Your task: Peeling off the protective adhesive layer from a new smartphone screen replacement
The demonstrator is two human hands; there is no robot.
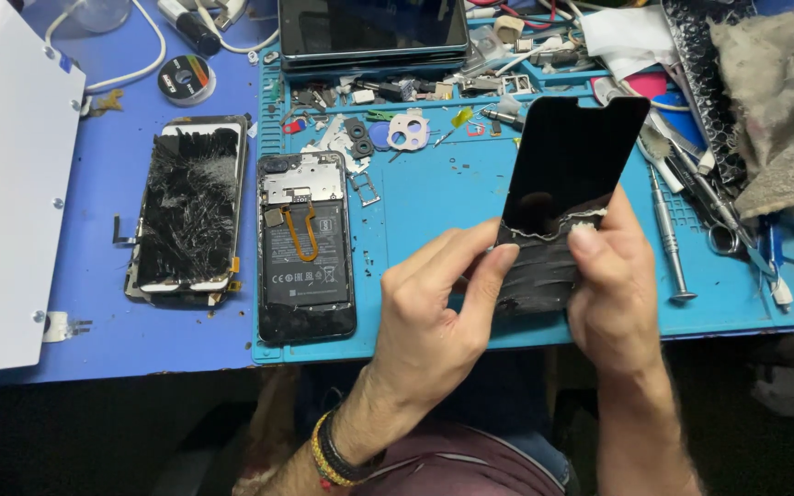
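A black phone screen panel (570, 170) stands tilted just right of the frame's centre, held above the blue work mat (434, 220), with a torn black film (544, 271) bunched along its lower end. The left hand (434, 317) has its fingers pressed together on the film's left edge, and the right hand (613, 285) clamps thumb and fingers on the film and the panel's lower right corner. At centre left an opened phone (307, 246) lies on the mat showing its battery, a shattered phone (190, 209) lies further left on the blue table (103, 303), and screwdrivers and tweezers (691, 211) crowd the right side.
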